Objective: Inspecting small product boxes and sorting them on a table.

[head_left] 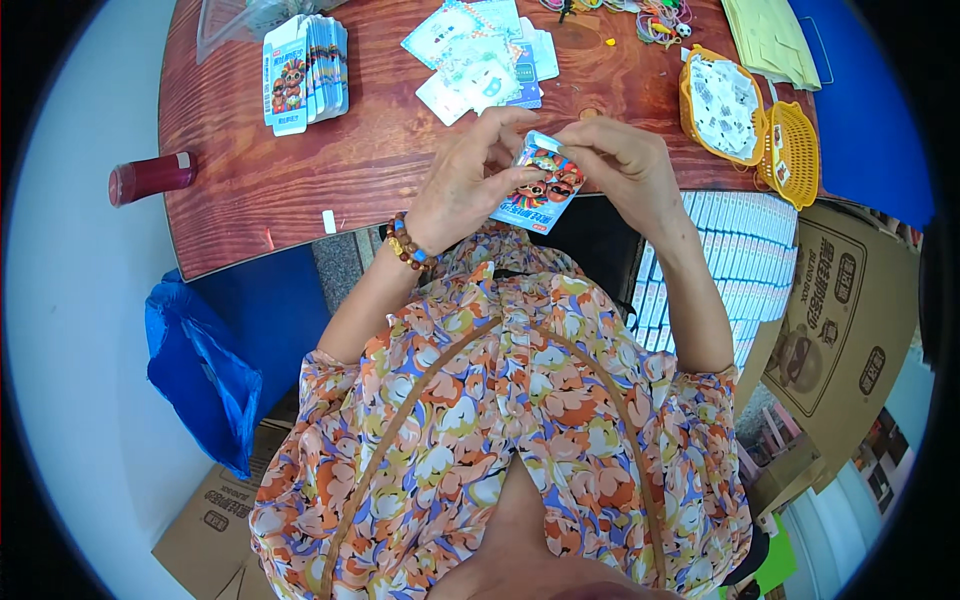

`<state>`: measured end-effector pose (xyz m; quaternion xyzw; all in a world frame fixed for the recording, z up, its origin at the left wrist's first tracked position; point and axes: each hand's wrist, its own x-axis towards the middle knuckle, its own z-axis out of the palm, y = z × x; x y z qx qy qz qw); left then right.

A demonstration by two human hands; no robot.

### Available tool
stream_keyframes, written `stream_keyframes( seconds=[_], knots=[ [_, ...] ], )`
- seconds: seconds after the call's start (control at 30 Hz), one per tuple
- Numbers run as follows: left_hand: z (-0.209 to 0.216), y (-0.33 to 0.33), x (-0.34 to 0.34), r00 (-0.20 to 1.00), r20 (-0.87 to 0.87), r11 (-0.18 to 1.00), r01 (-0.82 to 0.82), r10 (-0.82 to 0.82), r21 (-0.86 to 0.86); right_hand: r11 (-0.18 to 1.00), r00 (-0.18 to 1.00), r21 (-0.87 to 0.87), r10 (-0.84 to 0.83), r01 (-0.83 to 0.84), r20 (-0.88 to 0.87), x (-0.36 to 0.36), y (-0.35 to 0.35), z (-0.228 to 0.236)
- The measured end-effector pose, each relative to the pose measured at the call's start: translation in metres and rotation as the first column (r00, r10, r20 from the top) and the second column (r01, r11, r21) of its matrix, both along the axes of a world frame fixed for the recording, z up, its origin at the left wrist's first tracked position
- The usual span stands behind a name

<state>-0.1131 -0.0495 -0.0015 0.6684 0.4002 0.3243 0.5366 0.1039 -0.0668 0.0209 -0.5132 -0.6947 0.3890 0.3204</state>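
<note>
A small light-blue cardboard box point(537, 213) with colourful cartoon figures on its front is held tilted above the table's near edge. My left hand point(462, 182), a beaded bracelet on its wrist, grips the box from the left, with the thumb across its front. At the box's upper right corner, my right hand point(632, 165) has its thumb and fingers pinched together on the top end. Whatever may be between those fingertips is hidden. On the table beyond my left hand lies a stack of flattened matching boxes point(327, 75).
Loose printed cards point(480, 70) lie beyond my hands. To the right stand a yellow basket of small packets point(722, 105) and another yellow basket point(795, 155). Rows of finished boxes point(730, 260) fill a carton point(835, 310) below. A dark red cylinder point(152, 179) sits at the left edge.
</note>
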Motion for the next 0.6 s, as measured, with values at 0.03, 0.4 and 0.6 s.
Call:
stream_keyframes(
  seconds=[0.03, 0.4, 0.6],
  knots=[
    [0.0, -0.001, 0.001, 0.999, -0.035, 1.0, -0.01, 0.01, -0.004, 1.0, 1.0, 0.0, 0.0, 0.0, 0.0, 0.001, 0.0, -0.002],
    [-0.01, -0.005, 0.006, 0.991, 0.103, 0.994, -0.072, 0.081, -0.086, 0.934, 0.967, 0.346, -0.001, -0.09, 0.255, -0.004, -0.02, -0.012],
    [-0.015, -0.009, 0.011, 0.982, 0.158, 0.988, -0.078, 0.1, -0.136, 0.975, 0.914, -0.216, -0.131, 0.049, -0.385, 0.015, -0.029, -0.024]
  ],
)
